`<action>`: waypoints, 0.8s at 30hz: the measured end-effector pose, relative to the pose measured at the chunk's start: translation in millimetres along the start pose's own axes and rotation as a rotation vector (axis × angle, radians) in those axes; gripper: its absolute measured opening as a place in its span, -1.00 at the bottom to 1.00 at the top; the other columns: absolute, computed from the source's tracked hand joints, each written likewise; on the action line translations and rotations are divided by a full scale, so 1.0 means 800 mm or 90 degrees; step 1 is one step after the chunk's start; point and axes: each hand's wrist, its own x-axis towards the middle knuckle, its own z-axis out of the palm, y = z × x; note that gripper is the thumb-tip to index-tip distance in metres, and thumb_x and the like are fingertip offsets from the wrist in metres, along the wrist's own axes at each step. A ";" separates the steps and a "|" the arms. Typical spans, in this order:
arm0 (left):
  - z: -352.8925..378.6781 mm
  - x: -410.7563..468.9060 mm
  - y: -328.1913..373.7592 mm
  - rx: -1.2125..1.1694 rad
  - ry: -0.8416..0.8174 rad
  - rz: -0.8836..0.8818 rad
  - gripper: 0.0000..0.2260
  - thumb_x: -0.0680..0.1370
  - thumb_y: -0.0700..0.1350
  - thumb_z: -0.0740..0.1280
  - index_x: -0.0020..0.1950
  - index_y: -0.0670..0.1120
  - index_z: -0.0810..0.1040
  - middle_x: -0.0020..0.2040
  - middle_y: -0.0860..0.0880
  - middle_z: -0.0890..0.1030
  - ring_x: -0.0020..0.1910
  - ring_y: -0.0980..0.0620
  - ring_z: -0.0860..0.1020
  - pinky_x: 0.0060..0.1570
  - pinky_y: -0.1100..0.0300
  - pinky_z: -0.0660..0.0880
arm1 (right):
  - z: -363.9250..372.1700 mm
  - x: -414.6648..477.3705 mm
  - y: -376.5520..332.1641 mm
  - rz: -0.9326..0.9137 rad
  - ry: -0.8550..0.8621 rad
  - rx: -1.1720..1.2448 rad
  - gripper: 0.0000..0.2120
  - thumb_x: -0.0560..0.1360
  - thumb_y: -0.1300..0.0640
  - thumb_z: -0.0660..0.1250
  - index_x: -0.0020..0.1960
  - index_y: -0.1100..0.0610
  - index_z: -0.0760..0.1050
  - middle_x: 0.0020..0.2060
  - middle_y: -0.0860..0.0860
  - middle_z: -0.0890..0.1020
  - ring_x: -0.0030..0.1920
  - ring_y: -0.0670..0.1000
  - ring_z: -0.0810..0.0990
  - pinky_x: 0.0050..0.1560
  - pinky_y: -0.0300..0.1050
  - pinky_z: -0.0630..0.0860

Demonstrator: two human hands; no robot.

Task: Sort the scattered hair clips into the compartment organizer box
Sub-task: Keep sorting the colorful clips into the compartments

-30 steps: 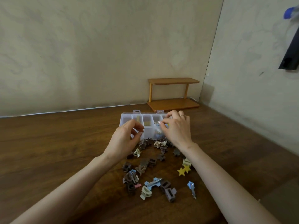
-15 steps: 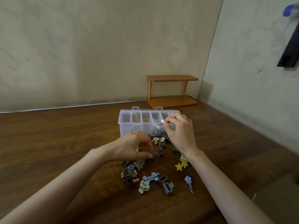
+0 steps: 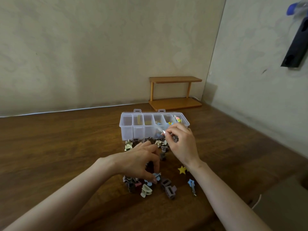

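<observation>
A clear compartment organizer box stands open on the wooden table, with yellow and blue clips in its middle and right compartments. Scattered hair clips lie in front of it: brown, cream, blue, and yellow star clips. My left hand reaches down into the near pile, and its thumb and forefinger pinch a blue clip. My right hand hovers just in front of the box's right half, fingers curled. A small pale thing, blurred, is pinched at its fingertips.
A small wooden two-tier shelf stands behind the box at the wall. The table ends at the lower right, where a white cable hangs. A dark object is fixed to the right wall.
My left hand dropped from the box front into the near pile and took hold of a blue clip. My right hand pulled back slightly from the box.
</observation>
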 end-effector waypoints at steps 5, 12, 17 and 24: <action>0.000 0.003 -0.002 -0.060 0.106 -0.011 -0.83 0.46 -0.02 0.39 -0.01 -0.02 0.50 0.02 0.09 0.46 -0.01 0.19 0.39 -0.02 0.42 0.36 | 0.001 0.000 0.000 -0.020 -0.015 0.042 -0.74 0.49 0.00 0.19 -0.18 0.12 0.58 -0.21 -0.07 0.56 -0.16 -0.12 0.51 -0.08 -0.08 0.49; -0.003 0.002 -0.015 -0.234 0.355 -0.120 -0.85 0.46 -0.15 0.40 -0.10 0.00 0.45 -0.20 0.09 0.59 -0.23 0.18 0.59 -0.22 0.27 0.56 | -0.003 0.000 -0.009 -0.050 -0.086 0.183 -0.78 0.48 0.04 0.30 -0.13 0.18 0.61 -0.22 -0.01 0.60 -0.13 -0.06 0.56 -0.10 -0.06 0.51; -0.002 0.001 -0.020 -0.258 0.404 -0.117 -0.76 0.42 -0.23 0.43 -0.03 -0.04 0.43 -0.11 0.07 0.58 -0.10 0.18 0.59 -0.09 0.34 0.55 | -0.004 -0.001 -0.012 -0.058 -0.112 0.212 -0.81 0.44 0.02 0.37 -0.08 0.13 0.63 -0.19 0.00 0.63 -0.11 -0.05 0.58 -0.10 -0.03 0.53; -0.001 0.003 -0.020 -0.247 0.426 -0.114 -0.70 0.40 -0.26 0.43 0.03 -0.06 0.41 -0.10 0.03 0.57 -0.15 0.22 0.61 -0.13 0.41 0.54 | -0.001 -0.001 -0.008 -0.075 -0.129 0.188 -0.85 0.42 0.11 0.43 -0.05 0.15 0.62 -0.16 0.00 0.64 -0.09 -0.05 0.59 -0.07 -0.06 0.54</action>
